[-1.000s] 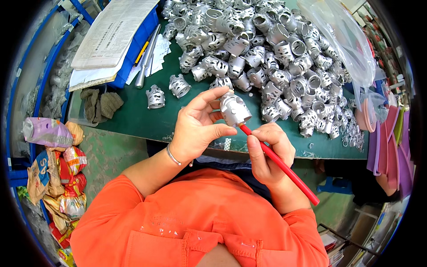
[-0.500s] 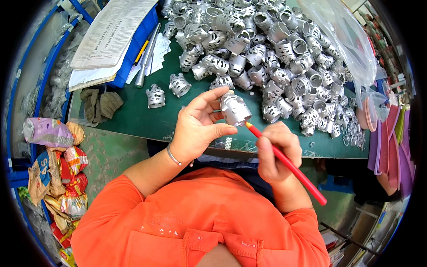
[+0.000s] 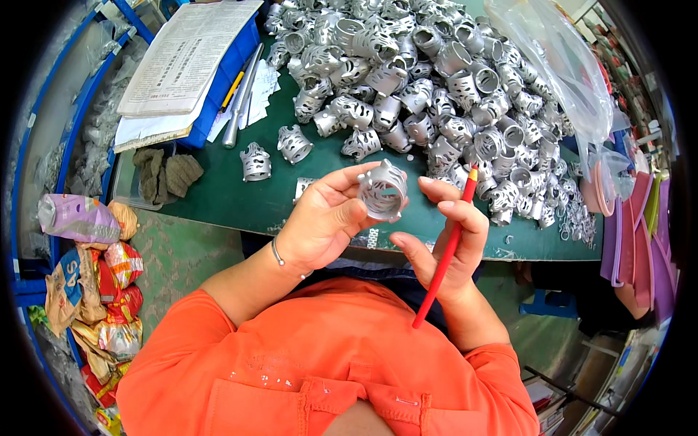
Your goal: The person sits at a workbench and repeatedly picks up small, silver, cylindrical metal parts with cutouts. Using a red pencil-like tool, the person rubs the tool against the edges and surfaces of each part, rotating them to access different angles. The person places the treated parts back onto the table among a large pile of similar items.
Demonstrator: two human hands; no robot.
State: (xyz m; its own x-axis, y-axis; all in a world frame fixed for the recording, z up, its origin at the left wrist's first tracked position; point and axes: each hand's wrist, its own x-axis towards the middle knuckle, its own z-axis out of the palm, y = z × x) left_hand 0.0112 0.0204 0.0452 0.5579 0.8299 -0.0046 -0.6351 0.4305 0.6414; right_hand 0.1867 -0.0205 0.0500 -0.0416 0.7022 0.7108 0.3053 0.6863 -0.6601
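Note:
My left hand pinches a silver metal sleeve with cut-out patterns, its round open end turned toward me. In my right hand a red pencil lies across the palm, its tip pointing up and away. The thumb and fingers of that hand are spread near the sleeve, apart from it. On the green table, two similar sleeves stand to the left, one beside another. A small silver piece shows behind my left hand, partly hidden.
A big heap of silver sleeves covers the far middle and right of the table. Printed sheets lie on a blue bin at the far left, near a metal rod. Clear plastic hangs at the right.
The sleeve has turned so its open end faces me. The pencil tip has left the sleeve and swung upward; my right fingers have spread. The small silver piece behind my left hand now shows.

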